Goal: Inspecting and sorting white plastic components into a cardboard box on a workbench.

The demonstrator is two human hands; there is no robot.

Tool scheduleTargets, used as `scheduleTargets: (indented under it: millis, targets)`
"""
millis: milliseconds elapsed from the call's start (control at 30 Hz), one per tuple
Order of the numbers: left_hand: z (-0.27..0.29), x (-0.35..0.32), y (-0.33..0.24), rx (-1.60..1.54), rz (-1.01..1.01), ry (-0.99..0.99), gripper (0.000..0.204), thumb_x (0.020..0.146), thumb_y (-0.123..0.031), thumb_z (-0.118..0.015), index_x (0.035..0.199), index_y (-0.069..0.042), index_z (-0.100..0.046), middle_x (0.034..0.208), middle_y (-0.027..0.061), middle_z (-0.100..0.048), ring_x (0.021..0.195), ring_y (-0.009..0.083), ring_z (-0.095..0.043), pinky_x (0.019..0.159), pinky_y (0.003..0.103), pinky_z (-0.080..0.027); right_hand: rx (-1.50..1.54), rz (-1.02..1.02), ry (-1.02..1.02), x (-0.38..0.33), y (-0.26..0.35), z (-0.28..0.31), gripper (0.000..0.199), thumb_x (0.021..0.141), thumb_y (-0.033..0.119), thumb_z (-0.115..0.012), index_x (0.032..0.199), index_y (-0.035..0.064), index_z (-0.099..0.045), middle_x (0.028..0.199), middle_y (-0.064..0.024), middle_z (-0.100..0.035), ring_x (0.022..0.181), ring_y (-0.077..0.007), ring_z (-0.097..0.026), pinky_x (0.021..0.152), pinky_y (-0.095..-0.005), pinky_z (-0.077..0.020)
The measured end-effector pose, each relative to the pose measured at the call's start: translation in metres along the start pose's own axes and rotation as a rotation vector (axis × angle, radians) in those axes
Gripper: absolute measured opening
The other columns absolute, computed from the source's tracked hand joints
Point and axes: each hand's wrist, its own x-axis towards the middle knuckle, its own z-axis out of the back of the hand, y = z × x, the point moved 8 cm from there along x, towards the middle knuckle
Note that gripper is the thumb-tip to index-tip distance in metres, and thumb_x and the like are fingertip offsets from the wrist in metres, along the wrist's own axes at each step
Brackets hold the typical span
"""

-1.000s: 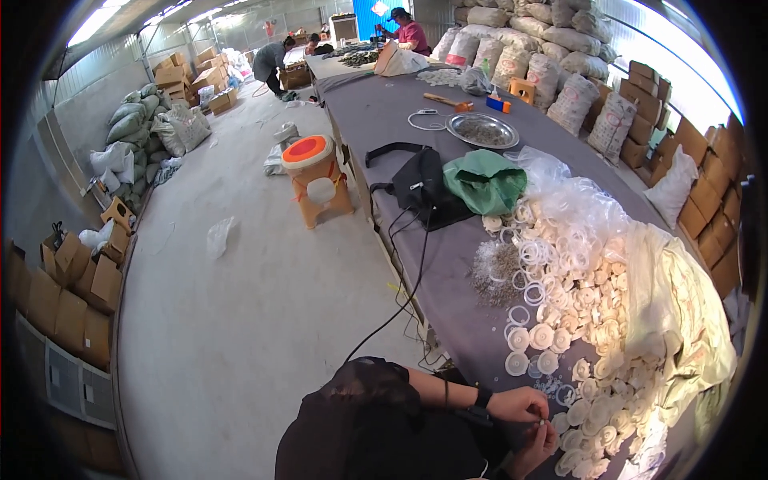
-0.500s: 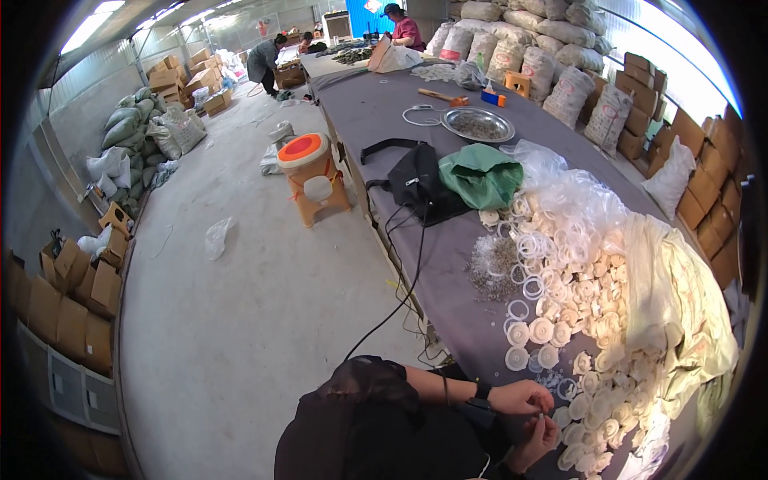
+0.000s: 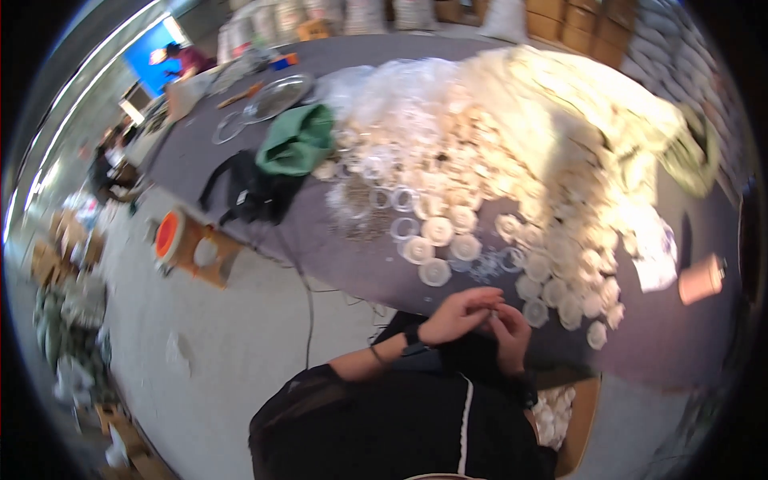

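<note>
My left hand (image 3: 458, 315), with a dark band on its wrist, meets my right hand (image 3: 512, 333) at the table's near edge. The fingertips of both are pinched together around something too small to make out. Just beyond them lie round off-white plastic discs (image 3: 570, 310) with raised centres, heaped loosely. Left of these rest a few flatter discs (image 3: 437, 231), with clear plastic rings (image 3: 404, 230) beside them. A scatter of tiny clear pieces (image 3: 485, 266) sits between the discs and my hands. Small greyish parts (image 3: 360, 212) form a pile farther left.
A pale sack (image 3: 552, 88) spreads behind the heap. A green bag (image 3: 296, 140), black waist bag (image 3: 254, 188) and metal dish (image 3: 278, 98) stand at the left. A thread cone (image 3: 701, 282) is at the right; a carton (image 3: 588, 416) of white parts is below. Co-workers are far left.
The view has swung to the right, bringing the thread cone and the carton into sight. My hands stay close together, fingertips still pinched.
</note>
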Motion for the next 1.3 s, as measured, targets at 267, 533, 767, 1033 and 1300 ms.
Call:
scheduleTargets:
  millis: [267, 533, 767, 1033, 1300]
  targets:
    - [-0.019, 0.014, 0.011, -0.04, 0.142, 0.137, 0.041, 0.088, 0.005, -0.042, 0.128, 0.001, -0.036, 0.124, 0.0113, -0.048, 0.111, 0.0158, -0.049, 0.089, 0.027, -0.044, 0.041, 0.155, -0.055, -0.006, -0.001, 0.019, 0.015, 0.081, -0.005, -0.056, 0.095, -0.0035, -0.059, 0.083, -0.0077, -0.061, 0.074, -0.0121, -0.06, 0.066, -0.0238, -0.0508]
    - [0.037, 0.1, -0.054, 1.093, -0.362, -0.17, 0.028, 0.077, -0.008, -0.058, 0.105, -0.002, -0.056, 0.112, 0.0159, -0.055, 0.107, 0.0316, -0.05, 0.092, 0.037, -0.04, 0.13, 0.066, -0.144, 0.002, -0.011, 0.042, 0.012, 0.082, -0.003, -0.055, 0.094, -0.0027, -0.058, 0.083, -0.0082, -0.061, 0.074, -0.0134, -0.06, 0.069, -0.0251, -0.051]
    - [0.102, 0.169, -0.024, 1.681, -0.085, -0.294, 0.046, 0.072, -0.019, -0.064, 0.113, -0.003, -0.049, 0.09, 0.0174, -0.059, 0.081, 0.0347, -0.057, 0.074, 0.041, -0.046, 0.165, 0.08, -0.113, 0.008, -0.02, 0.043, 0.011, 0.083, -0.002, -0.055, 0.094, -0.002, -0.057, 0.084, -0.0081, -0.061, 0.077, -0.0132, -0.06, 0.07, -0.025, -0.0508]
    - [0.071, 0.127, -0.035, 0.633, -0.138, -0.275, 0.039, 0.079, -0.004, -0.061, 0.117, -0.002, -0.051, 0.089, 0.0105, -0.062, 0.077, 0.011, -0.059, 0.067, 0.022, -0.047, 0.237, 0.048, -0.14, 0.008, -0.014, 0.043, 0.015, 0.083, -0.003, -0.055, 0.098, -0.0006, -0.055, 0.086, -0.0072, -0.06, 0.081, -0.014, -0.06, 0.075, -0.0257, -0.0492]
    - [-0.007, 0.064, -0.013, 0.01, -0.018, -0.186, 0.028, 0.085, -0.003, -0.056, 0.112, 0.001, -0.051, 0.099, 0.0076, -0.061, 0.086, 0.0106, -0.059, 0.07, 0.023, -0.049, 0.419, 0.333, -0.459, 0.039, 0.021, 0.037, 0.014, 0.084, 0.001, -0.056, 0.097, 0.0019, -0.056, 0.087, -0.0058, -0.061, 0.081, -0.0118, -0.059, 0.076, -0.0229, -0.0453]
